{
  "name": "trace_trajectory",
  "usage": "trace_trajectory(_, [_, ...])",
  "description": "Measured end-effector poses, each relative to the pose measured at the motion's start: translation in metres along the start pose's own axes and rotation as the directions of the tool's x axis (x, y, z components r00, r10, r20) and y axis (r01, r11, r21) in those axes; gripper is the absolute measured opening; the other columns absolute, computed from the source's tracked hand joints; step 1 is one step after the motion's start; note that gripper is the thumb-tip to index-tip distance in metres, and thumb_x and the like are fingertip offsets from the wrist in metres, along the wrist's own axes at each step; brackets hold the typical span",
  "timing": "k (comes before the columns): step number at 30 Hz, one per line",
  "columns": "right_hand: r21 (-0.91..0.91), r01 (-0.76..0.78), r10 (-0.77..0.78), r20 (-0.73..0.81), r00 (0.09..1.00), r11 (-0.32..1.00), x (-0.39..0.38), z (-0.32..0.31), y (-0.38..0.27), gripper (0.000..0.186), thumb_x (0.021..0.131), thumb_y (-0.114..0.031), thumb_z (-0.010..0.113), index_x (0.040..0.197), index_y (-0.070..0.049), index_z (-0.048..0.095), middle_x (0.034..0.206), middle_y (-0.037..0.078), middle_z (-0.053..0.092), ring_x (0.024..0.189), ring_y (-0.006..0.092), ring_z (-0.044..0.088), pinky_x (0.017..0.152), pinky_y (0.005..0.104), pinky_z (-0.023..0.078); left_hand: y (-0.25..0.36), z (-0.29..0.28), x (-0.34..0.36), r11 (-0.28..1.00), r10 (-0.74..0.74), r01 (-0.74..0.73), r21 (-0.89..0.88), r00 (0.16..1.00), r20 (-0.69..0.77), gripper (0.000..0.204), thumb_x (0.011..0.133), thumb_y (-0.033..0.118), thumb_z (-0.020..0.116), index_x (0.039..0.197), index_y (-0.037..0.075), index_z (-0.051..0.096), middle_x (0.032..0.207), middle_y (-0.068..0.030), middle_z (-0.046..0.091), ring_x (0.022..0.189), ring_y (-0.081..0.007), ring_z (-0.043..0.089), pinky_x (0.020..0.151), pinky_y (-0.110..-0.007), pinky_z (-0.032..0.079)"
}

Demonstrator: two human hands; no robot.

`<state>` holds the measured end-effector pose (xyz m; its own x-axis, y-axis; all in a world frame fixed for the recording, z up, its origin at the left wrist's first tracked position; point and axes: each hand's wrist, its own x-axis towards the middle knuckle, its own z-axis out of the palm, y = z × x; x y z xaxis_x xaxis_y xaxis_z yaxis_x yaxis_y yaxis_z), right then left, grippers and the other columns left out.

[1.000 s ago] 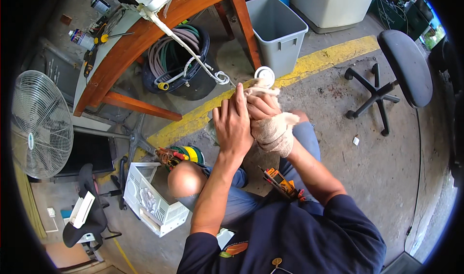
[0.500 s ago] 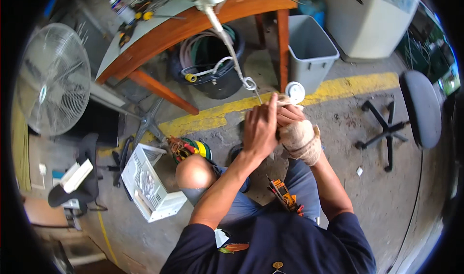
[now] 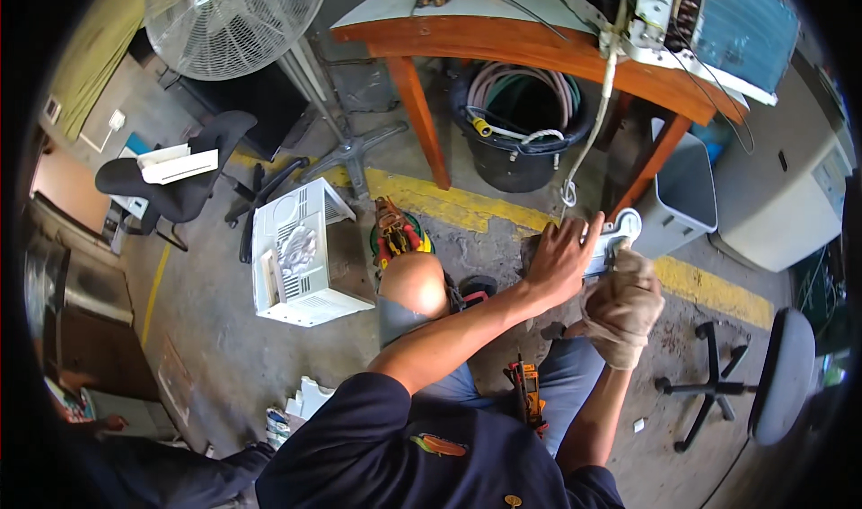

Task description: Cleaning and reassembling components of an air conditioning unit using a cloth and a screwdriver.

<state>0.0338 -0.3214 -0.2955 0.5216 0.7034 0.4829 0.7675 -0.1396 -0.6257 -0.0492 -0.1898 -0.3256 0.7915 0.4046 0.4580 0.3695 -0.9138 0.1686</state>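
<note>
My bare left hand [image 3: 561, 259] is against the left side of a white-and-grey part [image 3: 618, 231] with a rounded end, its fingers bent along the edge. My right hand [image 3: 622, 307], in a worn beige glove, is closed at the part's lower right side. The palms hide much of this part, and its kind is unclear. Just beyond my left fingers hangs a knotted pale cable [image 3: 597, 132], coming down from the table. An orange multimeter [image 3: 530, 397] rests by my right thigh.
Beyond stands an orange-edged table [image 3: 530, 42] with tools, over a black tub [image 3: 512, 163] of coiled hoses. A grey bin [image 3: 678, 190] is at right. A white casing [image 3: 301, 258], tool-filled bucket [image 3: 395, 235], pedestal fan [image 3: 238, 20] and office chair [image 3: 781, 379] stand around. Another person's leg [image 3: 206, 473] shows lower left.
My view has swung right, so the table and casing sit further right in the picture. The hands have come slightly apart, uncovering more of the white-and-grey part.
</note>
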Motion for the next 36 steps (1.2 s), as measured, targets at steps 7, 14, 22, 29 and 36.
trace_trajectory(7, [0.341,-0.046,0.189,-0.400,0.897,0.939,0.007,0.019,0.012,0.030,0.106,-0.003,0.051,0.131,-0.006,0.067,0.122,0.009,0.070,0.109,0.0182,0.065,0.097,0.0288,0.050,-0.001,0.006,0.008,0.658,-0.317,0.440,-0.611,0.898,0.305,0.076,0.077,0.008,0.078,0.147,-0.002,0.050,0.125,-0.0258,0.061,0.106,-0.0345,0.064,0.093,-0.051,0.052])
trace_trajectory(14, [0.785,-0.225,0.519,-0.139,0.843,0.577,0.024,0.014,0.006,0.026,0.111,-0.009,0.049,0.132,-0.003,0.064,0.125,0.009,0.068,0.106,0.0138,0.062,0.097,0.0256,0.048,-0.010,-0.024,0.029,-0.163,-0.020,0.463,-0.871,0.881,0.472,0.062,0.087,0.027,0.077,0.139,0.001,0.056,0.123,-0.0184,0.064,0.103,-0.0261,0.063,0.090,-0.040,0.052])
trace_trajectory(22, [0.918,-0.239,0.376,0.110,0.920,0.316,0.032,0.040,-0.039,0.020,0.109,-0.009,0.060,0.127,-0.003,0.066,0.119,0.005,0.069,0.101,0.0114,0.062,0.095,0.0237,0.048,-0.029,-0.052,0.042,-0.673,-0.104,0.246,-0.698,0.902,0.418,0.075,0.110,0.065,0.044,0.155,0.005,0.050,0.141,-0.0220,0.066,0.120,-0.0309,0.068,0.100,-0.044,0.053])
trace_trajectory(29, [0.879,-0.403,0.672,0.140,0.728,0.254,0.009,0.054,-0.011,0.020,0.111,-0.014,0.061,0.126,-0.003,0.066,0.121,0.007,0.071,0.089,0.0126,0.064,0.084,0.0245,0.052,-0.043,-0.051,0.047,-0.522,-0.170,0.131,-0.843,0.952,0.253,0.081,0.110,0.069,0.038,0.154,0.002,0.048,0.108,-0.0153,0.074,0.099,-0.0256,0.070,0.087,-0.037,0.055])
trace_trajectory(36, [0.975,-0.168,0.417,0.214,0.883,-0.146,0.001,0.009,-0.056,0.024,0.102,-0.003,0.063,0.126,-0.001,0.068,0.115,0.008,0.071,0.088,0.0126,0.063,0.083,0.0239,0.050,-0.063,-0.042,0.035,-0.635,-0.099,0.109,-0.764,0.970,0.221,0.083,0.110,0.070,0.040,0.152,-0.001,0.052,0.099,-0.0101,0.070,0.089,-0.0203,0.066,0.081,-0.031,0.053])
